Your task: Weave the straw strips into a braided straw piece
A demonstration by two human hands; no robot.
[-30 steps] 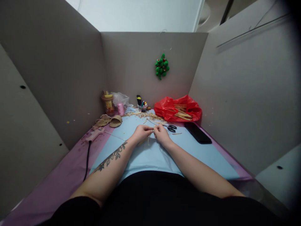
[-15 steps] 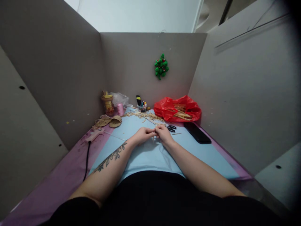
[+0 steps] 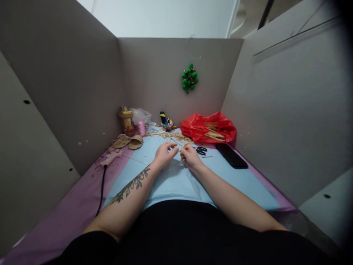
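Two bare forearms are extended over the light blue sheet (image 3: 171, 184) laid on the bench, apparently as a work surface. At mid-bench the left hand (image 3: 162, 156) is seen with fingers loosely spread, index raised; whether a strand is touched cannot be told. The right hand (image 3: 190, 157) is closed in a pinch grip on a thin pale straw piece (image 3: 181, 156), held just off the sheet between both hands, probably for fine manipulation. Black scissors (image 3: 201, 150) are lying just beyond the right hand. Loose straw cuttings (image 3: 172, 136) are scattered toward the far edge. A red bag (image 3: 198, 127) of sticks is kept at the far right corner.
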